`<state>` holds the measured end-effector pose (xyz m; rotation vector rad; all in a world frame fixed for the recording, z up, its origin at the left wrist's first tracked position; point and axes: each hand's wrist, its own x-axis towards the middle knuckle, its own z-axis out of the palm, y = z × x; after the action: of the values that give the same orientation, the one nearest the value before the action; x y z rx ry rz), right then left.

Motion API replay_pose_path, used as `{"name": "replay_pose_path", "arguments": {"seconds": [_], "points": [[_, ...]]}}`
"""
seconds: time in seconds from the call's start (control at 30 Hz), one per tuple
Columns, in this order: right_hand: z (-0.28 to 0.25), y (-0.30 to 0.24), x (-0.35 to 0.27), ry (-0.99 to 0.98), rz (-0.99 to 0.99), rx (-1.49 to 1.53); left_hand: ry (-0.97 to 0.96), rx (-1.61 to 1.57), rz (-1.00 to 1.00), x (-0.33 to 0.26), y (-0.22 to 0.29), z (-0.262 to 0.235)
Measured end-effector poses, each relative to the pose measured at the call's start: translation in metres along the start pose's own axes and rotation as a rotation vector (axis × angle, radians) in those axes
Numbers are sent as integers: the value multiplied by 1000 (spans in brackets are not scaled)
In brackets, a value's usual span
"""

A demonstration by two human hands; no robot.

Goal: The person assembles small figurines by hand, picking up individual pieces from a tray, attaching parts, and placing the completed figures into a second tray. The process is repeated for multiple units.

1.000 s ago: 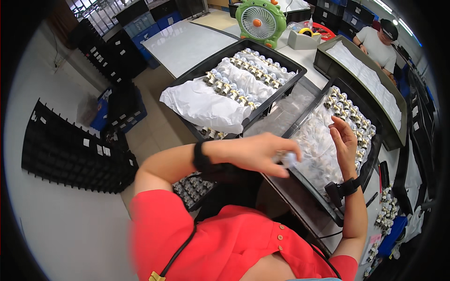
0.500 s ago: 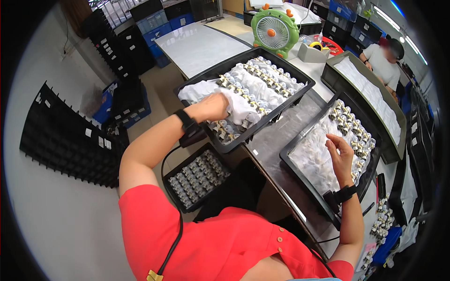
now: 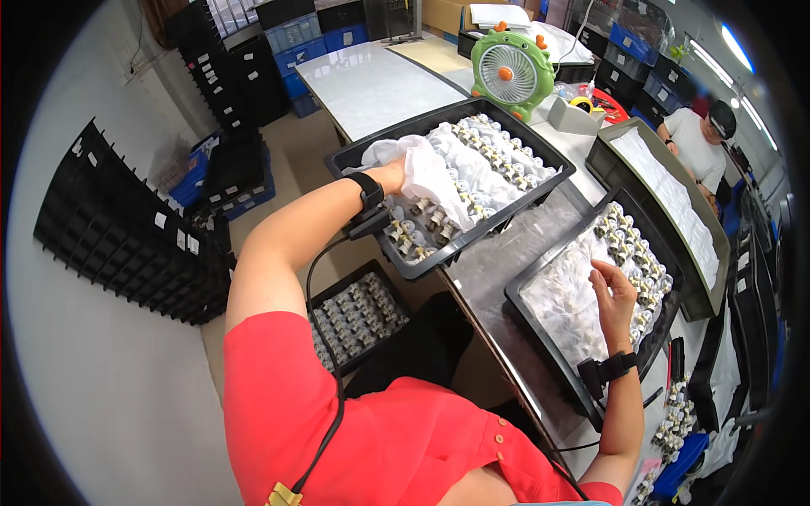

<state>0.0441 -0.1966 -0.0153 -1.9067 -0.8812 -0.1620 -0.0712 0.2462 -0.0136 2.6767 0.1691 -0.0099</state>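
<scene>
My left hand [image 3: 391,176] is closed on a thin white sheet [image 3: 429,173] at the left side of the upper black tray [image 3: 407,268]. The sheet is lifted and hangs down in folds, and part of the hand is behind it. Under and beside it, rows of small metal-and-glass parts [image 3: 413,238] are uncovered; more rows lie between white sheets toward the right. Over the right black tray [image 3: 540,319], my right hand [image 3: 618,297] hovers with loosely curved fingers, thumb apart, and nothing visible in it. That tray holds crumpled white wrapping [image 3: 561,295] and similar parts [image 3: 629,236].
A green fan [image 3: 512,74] and a tape dispenser [image 3: 578,114] stand behind the trays. An olive tray [image 3: 662,202] lies at right, with a co-worker [image 3: 700,139] beyond. Another parts tray [image 3: 359,316] sits low by my legs. Stacked black trays [image 3: 118,228] line the left wall.
My left hand has drawn the white sheet up and leftward, uncovering more parts near the tray's front corner. My right hand stays over the right tray. The whole view has shifted slightly.
</scene>
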Motion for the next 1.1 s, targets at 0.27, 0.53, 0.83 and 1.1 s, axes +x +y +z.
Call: {"name": "replay_pose_path", "arguments": {"seconds": [0.27, 0.53, 0.83, 1.1], "points": [[-2, -1, 1, -4, 16, 32, -111, -50, -46, 25, -16, 18], [-2, -2, 1, -34, 46, 37, -124, -60, -67, 31, -21, 18], [-3, 5, 1, -39, 85, 50, -149, -53, -82, 31, -32, 19], [-2, 10, 1, -52, 105, 29, -140, -57, -97, 34, -47, 17]]}}
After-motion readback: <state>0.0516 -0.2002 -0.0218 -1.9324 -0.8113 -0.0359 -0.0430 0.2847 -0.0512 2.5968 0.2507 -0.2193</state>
